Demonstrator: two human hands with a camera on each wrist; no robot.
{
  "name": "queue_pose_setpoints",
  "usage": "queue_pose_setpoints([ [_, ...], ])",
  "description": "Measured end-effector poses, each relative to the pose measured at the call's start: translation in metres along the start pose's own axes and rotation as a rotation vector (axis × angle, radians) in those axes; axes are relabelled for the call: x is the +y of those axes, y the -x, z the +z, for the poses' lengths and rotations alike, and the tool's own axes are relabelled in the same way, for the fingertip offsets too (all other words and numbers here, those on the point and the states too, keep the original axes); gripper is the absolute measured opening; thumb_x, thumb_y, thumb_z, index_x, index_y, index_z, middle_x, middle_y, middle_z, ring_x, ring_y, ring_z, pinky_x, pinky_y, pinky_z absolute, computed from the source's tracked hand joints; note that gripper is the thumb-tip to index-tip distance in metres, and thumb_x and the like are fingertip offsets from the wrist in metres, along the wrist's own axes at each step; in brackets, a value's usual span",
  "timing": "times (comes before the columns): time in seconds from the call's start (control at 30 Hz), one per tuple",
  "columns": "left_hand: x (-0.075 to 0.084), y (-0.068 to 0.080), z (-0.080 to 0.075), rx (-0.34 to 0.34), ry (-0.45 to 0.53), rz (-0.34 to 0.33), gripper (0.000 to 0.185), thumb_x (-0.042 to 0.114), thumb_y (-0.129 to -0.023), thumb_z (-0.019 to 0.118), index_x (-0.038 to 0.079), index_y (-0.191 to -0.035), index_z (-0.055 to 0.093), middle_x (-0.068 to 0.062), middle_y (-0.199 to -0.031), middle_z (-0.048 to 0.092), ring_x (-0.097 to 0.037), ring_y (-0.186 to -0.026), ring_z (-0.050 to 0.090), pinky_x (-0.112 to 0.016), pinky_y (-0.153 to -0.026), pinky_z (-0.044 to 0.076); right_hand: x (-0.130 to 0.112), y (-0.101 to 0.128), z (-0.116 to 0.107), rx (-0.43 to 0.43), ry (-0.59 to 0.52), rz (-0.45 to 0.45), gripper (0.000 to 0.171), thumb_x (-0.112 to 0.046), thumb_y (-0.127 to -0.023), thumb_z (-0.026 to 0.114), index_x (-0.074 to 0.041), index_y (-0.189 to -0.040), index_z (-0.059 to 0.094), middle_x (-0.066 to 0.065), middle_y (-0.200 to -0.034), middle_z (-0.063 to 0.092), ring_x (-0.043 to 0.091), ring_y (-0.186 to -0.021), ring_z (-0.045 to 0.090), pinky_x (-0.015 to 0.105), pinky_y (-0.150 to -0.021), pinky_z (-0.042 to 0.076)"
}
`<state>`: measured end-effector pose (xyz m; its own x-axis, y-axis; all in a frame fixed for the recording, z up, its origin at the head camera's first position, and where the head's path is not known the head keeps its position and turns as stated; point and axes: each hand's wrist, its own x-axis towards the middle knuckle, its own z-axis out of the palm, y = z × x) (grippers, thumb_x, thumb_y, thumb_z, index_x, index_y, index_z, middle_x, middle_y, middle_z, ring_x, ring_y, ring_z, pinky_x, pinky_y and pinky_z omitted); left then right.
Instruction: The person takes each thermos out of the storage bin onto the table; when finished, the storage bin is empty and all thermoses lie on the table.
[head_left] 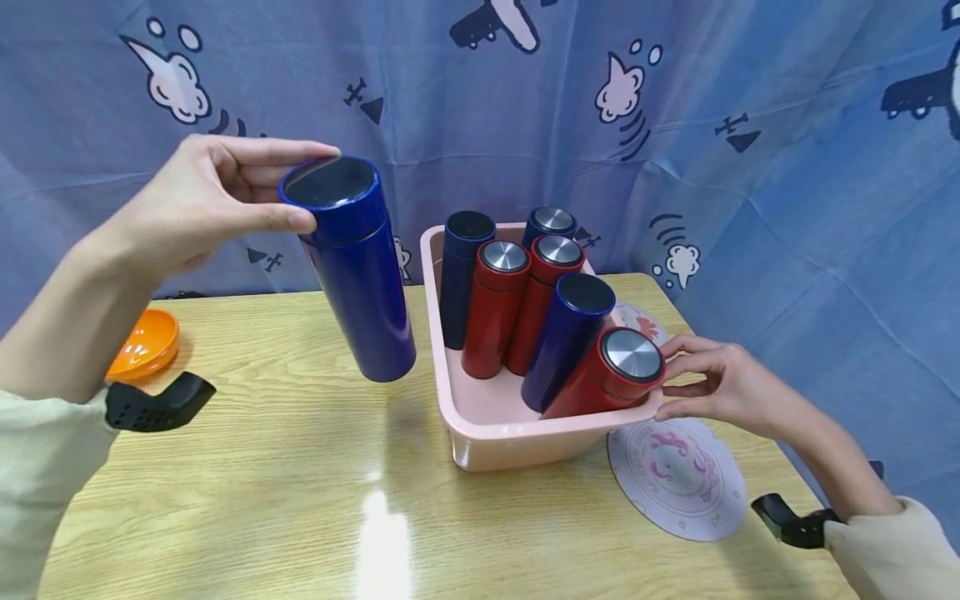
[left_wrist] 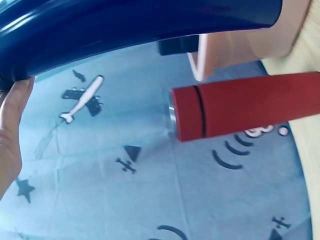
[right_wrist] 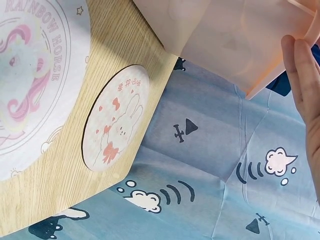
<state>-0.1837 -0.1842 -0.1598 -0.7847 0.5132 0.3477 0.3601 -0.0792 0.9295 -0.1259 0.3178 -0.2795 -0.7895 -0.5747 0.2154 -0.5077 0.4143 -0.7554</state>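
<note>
My left hand (head_left: 202,196) grips a glossy blue thermos (head_left: 367,308) by its black-topped lid, thumb in front and fingers behind. The thermos hangs tilted over the table, left of a pink plastic bin (head_left: 442,367). Curled at the bin's right rim, my right hand (head_left: 708,379) holds it near the front corner. Inside the bin, red thermoses (head_left: 498,308) with silver lids lean among dark blue ones (head_left: 566,342). In the left wrist view another red thermos (left_wrist: 250,107) stands on the table outside the bin.
An orange bowl (head_left: 150,346) sits at the left behind my forearm. A round unicorn mat (head_left: 678,479) lies right of the bin, with a bunny mat (right_wrist: 117,117) behind it. The wooden table (head_left: 262,483) ends at a blue patterned curtain (head_left: 465,108).
</note>
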Motion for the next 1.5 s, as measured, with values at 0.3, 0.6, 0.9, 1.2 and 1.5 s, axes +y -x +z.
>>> queue_pose_setpoints([
  [0.3,-0.023,0.013,-0.006,-0.052,-0.123,-0.103,0.056,-0.014,-0.081,0.067,0.005,-0.134,0.056,-0.008,-0.115,0.068,-0.020,-0.101,0.067,-0.023,-0.088,0.052,0.000,0.002,0.001,0.002,-0.012,-0.007,0.036,0.017,-0.066,0.077,-0.001,-0.097,0.073,-0.005,-0.107,0.058,0.003,-0.100,0.059,0.027,-0.073,0.056],
  [0.6,-0.055,0.021,-0.023,-0.160,-0.063,-0.110,0.058,-0.018,-0.082,0.063,0.004,-0.135,0.055,-0.007,-0.119,0.067,-0.020,-0.102,0.067,-0.027,-0.083,0.055,0.001,0.001,0.001,0.002,-0.024,-0.022,0.036,0.018,-0.066,0.077,-0.001,-0.097,0.073,-0.004,-0.108,0.058,0.003,-0.101,0.058,0.027,-0.073,0.056],
  [0.9,-0.073,0.026,-0.042,-0.198,-0.055,-0.137,0.061,-0.020,-0.082,0.062,0.006,-0.137,0.053,-0.005,-0.120,0.067,-0.019,-0.103,0.067,-0.029,-0.081,0.055,0.001,0.001,0.001,0.005,-0.021,-0.012,0.036,0.017,-0.066,0.077,-0.001,-0.097,0.073,-0.005,-0.107,0.058,0.003,-0.101,0.059,0.027,-0.073,0.056],
  [1.2,-0.087,0.029,-0.062,-0.167,-0.151,-0.143,0.059,-0.016,-0.086,0.058,0.010,-0.139,0.051,0.000,-0.120,0.066,-0.015,-0.103,0.066,-0.021,-0.084,0.053,0.002,0.001,0.001,0.004,-0.027,-0.007,0.035,0.017,-0.067,0.077,0.000,-0.097,0.073,-0.004,-0.108,0.058,0.003,-0.101,0.059,0.027,-0.074,0.056],
  [1.5,-0.100,0.033,-0.078,-0.153,-0.055,-0.123,0.061,-0.022,-0.086,0.053,0.006,-0.140,0.049,0.001,-0.124,0.064,-0.013,-0.106,0.065,-0.021,-0.084,0.053,0.001,0.002,0.001,0.010,0.001,0.025,0.034,0.015,-0.067,0.078,-0.001,-0.097,0.073,-0.006,-0.107,0.058,0.002,-0.100,0.058,0.026,-0.073,0.056],
])
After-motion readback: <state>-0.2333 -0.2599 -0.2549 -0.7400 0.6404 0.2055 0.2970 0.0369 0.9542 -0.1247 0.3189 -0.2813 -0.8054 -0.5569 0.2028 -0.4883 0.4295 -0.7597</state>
